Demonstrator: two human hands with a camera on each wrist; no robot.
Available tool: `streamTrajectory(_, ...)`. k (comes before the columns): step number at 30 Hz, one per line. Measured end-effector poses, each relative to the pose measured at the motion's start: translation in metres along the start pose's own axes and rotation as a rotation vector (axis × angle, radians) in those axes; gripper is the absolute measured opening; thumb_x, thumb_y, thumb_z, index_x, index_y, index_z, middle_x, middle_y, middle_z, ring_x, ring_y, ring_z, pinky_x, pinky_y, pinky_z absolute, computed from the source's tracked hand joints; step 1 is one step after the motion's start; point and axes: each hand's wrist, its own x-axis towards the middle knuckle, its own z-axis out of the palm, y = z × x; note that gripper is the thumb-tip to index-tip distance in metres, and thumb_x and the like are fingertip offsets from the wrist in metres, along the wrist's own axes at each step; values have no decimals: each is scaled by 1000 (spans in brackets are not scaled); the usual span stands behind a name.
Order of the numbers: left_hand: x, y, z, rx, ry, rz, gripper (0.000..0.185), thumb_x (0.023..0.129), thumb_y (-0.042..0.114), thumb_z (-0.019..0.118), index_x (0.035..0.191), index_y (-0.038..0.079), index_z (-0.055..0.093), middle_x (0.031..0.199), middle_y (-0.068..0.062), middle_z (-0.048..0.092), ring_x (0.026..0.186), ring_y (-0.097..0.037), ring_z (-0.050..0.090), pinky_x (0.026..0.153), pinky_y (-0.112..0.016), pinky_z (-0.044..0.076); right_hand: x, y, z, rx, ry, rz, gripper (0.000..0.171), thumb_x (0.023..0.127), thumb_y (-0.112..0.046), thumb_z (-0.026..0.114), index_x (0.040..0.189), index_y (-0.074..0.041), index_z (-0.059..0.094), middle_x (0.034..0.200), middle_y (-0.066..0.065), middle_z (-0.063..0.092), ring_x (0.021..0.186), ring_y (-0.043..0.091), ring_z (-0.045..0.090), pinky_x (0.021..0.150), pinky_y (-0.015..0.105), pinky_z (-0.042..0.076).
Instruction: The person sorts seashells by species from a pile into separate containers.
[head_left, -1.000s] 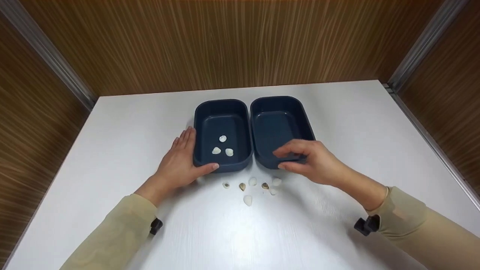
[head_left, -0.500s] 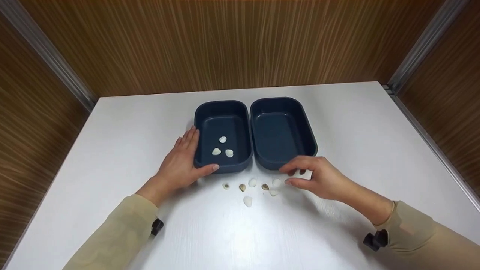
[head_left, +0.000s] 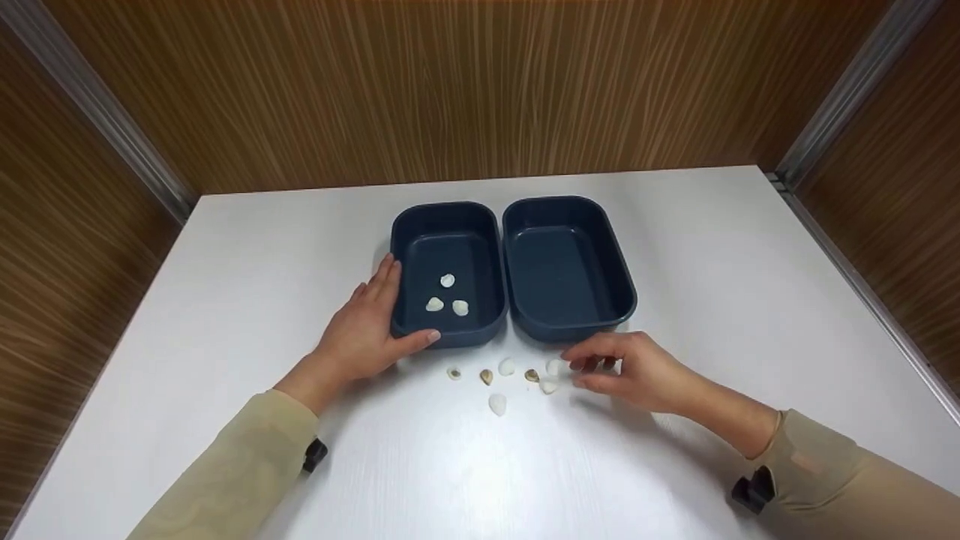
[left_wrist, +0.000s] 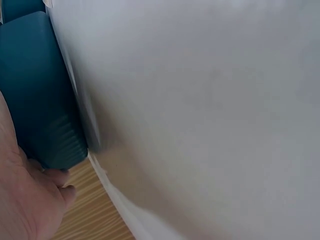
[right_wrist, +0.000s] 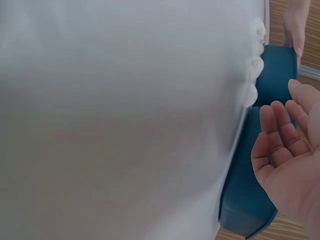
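Observation:
My left hand (head_left: 360,330) lies against the left dark blue bin (head_left: 450,251), its fingers straight along the side and the thumb on the front rim. Inside that bin are three white seashells (head_left: 448,280). My right hand (head_left: 637,375) is low over the table in front of the right dark blue bin (head_left: 562,270), which has nothing in it. Thumb and forefinger stand apart, right beside a white seashell (head_left: 555,367); the other fingers curl loosely. Close by lie another white seashell (head_left: 549,385) and a brown-marked seashell (head_left: 532,375).
More seashells are scattered in front of the bins, among them a brown-marked seashell (head_left: 486,376), a small pale seashell (head_left: 454,373) and a larger white seashell (head_left: 498,405). A wood-grain panel (head_left: 480,90) rises behind the white table (head_left: 300,225), with others at both sides.
My right hand has moved from over the front of the right bin down toward me, to the seashells on the table. My left hand has stayed at the left bin.

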Motion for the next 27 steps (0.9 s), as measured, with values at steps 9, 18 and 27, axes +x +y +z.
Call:
streamTrajectory(9,0,-1,1,6,0,3,121,91,79,61,170,3,9,178,-13,6,156,-47,28,126,-57,26,-2,2,13,47,-60,21,31,91,-9,85,120,-2,77,98,4,77,84,13,68,74,25,58)
streamTrajectory(18,-1,0,0,13,-1,1,121,91,79,61,170,2,10,178,-14,6,155,-47,30,126,-56,26,-1,6,18,91,-113,48,36,91,-6,85,125,-1,75,97,6,76,86,12,67,78,21,57)
streamTrajectory(27,0,-1,2,14,8,9,122,91,79,61,170,1,10,177,-15,7,154,-47,32,126,-55,27,1,9,24,40,-123,52,39,88,-6,86,125,-6,76,93,2,71,80,17,63,72,22,52)
